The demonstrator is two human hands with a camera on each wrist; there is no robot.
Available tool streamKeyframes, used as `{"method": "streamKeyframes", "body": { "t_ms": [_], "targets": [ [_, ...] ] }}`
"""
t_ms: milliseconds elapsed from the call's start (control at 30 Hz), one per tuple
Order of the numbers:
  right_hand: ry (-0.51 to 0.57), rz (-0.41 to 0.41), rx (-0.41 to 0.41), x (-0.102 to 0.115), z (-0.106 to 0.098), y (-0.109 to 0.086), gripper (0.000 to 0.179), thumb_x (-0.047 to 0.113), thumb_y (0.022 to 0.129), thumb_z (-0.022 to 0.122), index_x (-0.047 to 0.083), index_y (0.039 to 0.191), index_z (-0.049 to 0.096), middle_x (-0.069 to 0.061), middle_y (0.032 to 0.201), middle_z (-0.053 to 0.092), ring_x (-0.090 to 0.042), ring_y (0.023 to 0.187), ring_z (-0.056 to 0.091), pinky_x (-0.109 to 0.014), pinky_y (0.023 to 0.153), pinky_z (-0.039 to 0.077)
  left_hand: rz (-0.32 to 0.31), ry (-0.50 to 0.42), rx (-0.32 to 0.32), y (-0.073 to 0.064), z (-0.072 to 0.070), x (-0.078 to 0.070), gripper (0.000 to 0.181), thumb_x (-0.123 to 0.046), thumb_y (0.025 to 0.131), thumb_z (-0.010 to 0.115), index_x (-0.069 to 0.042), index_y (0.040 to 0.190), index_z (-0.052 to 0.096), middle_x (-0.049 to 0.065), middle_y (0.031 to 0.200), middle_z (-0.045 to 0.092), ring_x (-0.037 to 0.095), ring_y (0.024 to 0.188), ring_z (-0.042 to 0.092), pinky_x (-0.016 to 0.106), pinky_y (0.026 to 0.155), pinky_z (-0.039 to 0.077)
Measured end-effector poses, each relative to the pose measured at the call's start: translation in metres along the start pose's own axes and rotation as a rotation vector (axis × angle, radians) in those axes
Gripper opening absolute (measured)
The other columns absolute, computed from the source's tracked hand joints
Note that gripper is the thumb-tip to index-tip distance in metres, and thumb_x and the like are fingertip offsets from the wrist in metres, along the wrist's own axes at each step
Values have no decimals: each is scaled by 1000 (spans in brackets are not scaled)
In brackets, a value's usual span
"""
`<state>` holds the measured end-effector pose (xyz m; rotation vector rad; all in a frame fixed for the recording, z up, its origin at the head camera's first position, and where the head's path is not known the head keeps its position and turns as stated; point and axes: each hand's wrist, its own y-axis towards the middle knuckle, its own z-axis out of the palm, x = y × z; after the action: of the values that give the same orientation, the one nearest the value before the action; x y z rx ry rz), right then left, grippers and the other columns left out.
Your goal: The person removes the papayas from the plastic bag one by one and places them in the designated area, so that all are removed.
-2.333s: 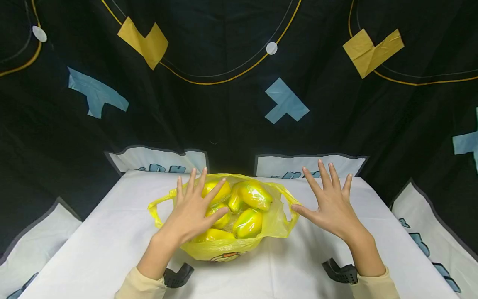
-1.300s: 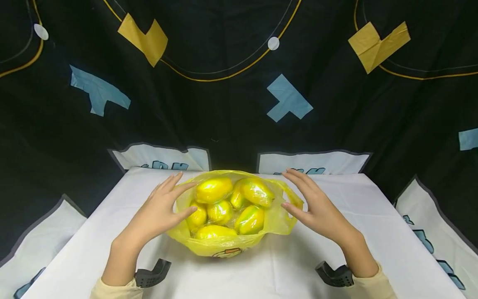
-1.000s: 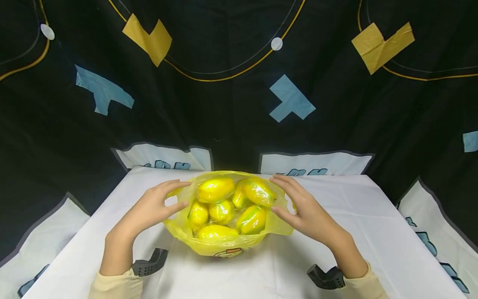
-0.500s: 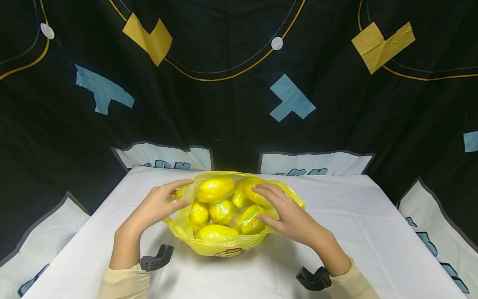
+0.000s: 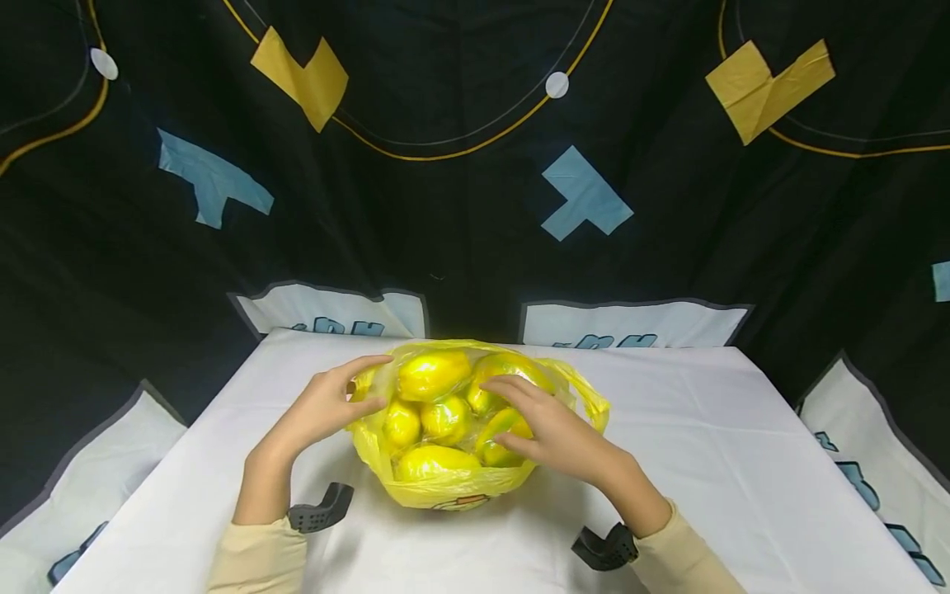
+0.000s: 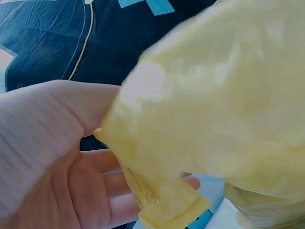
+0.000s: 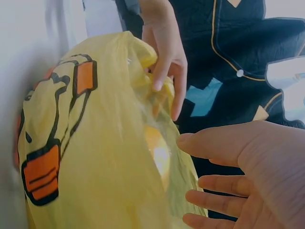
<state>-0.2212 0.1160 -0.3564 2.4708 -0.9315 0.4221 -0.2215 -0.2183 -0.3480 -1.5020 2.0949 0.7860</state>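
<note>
A thin yellow plastic bag (image 5: 423,493) stands with its mouth wide open, filled with several yellow-green mango-like fruits (image 5: 434,375) in clear wrap. My left hand (image 5: 321,406) is at the bag's left side, thumb and fingers spread apart around its rim. In the left wrist view the bag (image 6: 205,109) covers the fingertips and thumb tip. Over the right part of the mouth hovers my right hand (image 5: 552,429), fingers loosely bent above a fruit (image 5: 505,433). The right wrist view shows its thumb and fingers apart, close to the rim, holding nothing.
A white cloth covers the table (image 5: 705,462) under the bag. Behind it hangs a black curtain (image 5: 475,247) with blue and gold shapes. A black wrist mount (image 5: 322,507) sits below the left hand and another mount (image 5: 604,547) below the right.
Both hands, earlier spread flat, have turned inward with fingers bent. My right hand has moved left from beside the bag to over its mouth; the left has come to its left rim.
</note>
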Motion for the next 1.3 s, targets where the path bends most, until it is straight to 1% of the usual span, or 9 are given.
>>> {"method": "streamKeyframes", "body": {
  "t_ms": [100, 200, 333, 467, 633, 800, 1067, 1200, 1300],
  "targets": [
    [5, 11, 22, 1, 4, 4, 65, 23, 87, 72, 18, 144, 42, 3, 146, 41, -13, 133, 37, -33, 103, 41, -4, -3, -1, 2, 2, 1, 60, -20, 86, 72, -17, 142, 49, 14, 141, 50, 43, 118, 51, 54, 89, 49],
    [6, 6, 45, 3, 8, 7, 64, 22, 87, 71, 17, 144, 42, 1, 147, 42, -15, 133, 38, -35, 103, 40, -5, -11, 3, 3, 4, 2, 62, -15, 85, 72, -16, 142, 47, 15, 141, 49, 44, 117, 52, 53, 88, 50],
    [18, 2, 83, 3, 14, 12, 64, 21, 87, 71, 17, 144, 43, 1, 146, 43, -18, 133, 40, -37, 103, 41, -15, -22, 10, 3, 5, 5, 64, -13, 84, 72, -17, 143, 46, 15, 142, 47, 43, 119, 50, 55, 91, 48],
    [45, 5, 119, 2, 22, 17, 64, 21, 86, 73, 16, 144, 44, 2, 144, 45, -16, 131, 41, -35, 103, 41, -20, -32, 0, 5, 6, 8, 66, -10, 82, 73, -16, 142, 45, 17, 142, 48, 40, 119, 49, 56, 92, 47],
    [92, -16, 166, 1, 31, 20, 62, 21, 86, 73, 12, 141, 46, 0, 141, 48, -15, 128, 44, -32, 104, 39, -41, -55, 1, 5, 8, 10, 68, -6, 80, 73, -14, 141, 42, 19, 141, 47, 37, 118, 50, 52, 93, 47],
    [127, -34, 208, 1, 38, 21, 62, 23, 86, 74, 14, 141, 47, 0, 141, 48, -15, 125, 47, -29, 101, 41, -63, -62, 10, 5, 8, 10, 71, -5, 80, 74, -13, 142, 40, 20, 141, 47, 38, 117, 51, 50, 91, 49],
    [114, -73, 258, 8, 49, 23, 61, 24, 84, 76, 15, 139, 50, 3, 137, 52, -12, 125, 47, -28, 102, 40, -67, -54, 17, 5, 9, 12, 73, -4, 80, 74, -12, 143, 38, 21, 141, 46, 37, 116, 52, 49, 90, 50],
    [49, -80, 288, 11, 58, 23, 65, 27, 83, 77, 19, 141, 48, 5, 137, 52, -10, 124, 46, -28, 103, 40, -64, -55, 19, 5, 9, 11, 73, -4, 80, 74, -13, 143, 38, 21, 139, 48, 36, 112, 54, 48, 89, 51],
    [-28, -109, 280, 11, 64, 22, 70, 30, 81, 78, 20, 142, 46, 5, 134, 51, -9, 120, 47, -27, 102, 40, -66, -56, 22, 5, 9, 11, 73, -4, 80, 74, -13, 143, 38, 21, 139, 48, 36, 111, 54, 49, 89, 51]
  ]
}}
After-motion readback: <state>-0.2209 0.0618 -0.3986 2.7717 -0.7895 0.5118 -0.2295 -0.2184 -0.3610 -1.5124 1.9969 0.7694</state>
